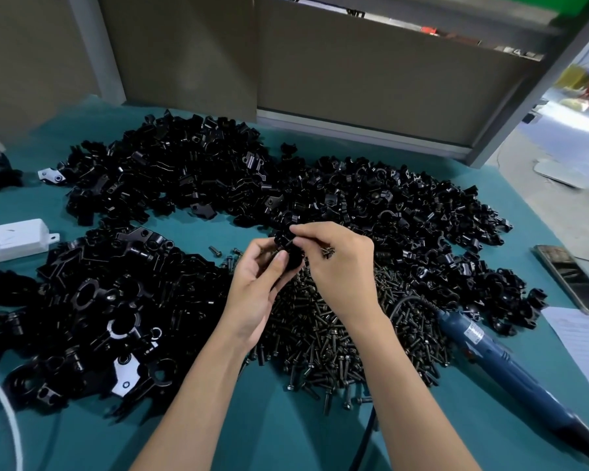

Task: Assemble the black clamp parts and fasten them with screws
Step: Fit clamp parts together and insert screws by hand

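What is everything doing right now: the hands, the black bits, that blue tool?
Left hand: grips the clamp part from below.
Right hand: pinches the clamp part's top, a few screws tucked in its fingers.
Clamp part: held up between both hands.
Screw pile: loose heap on the table.
Clamp heaps: lying loose.
Blue power tool: lying on the table, untouched.
Phone: flat, screen dark.
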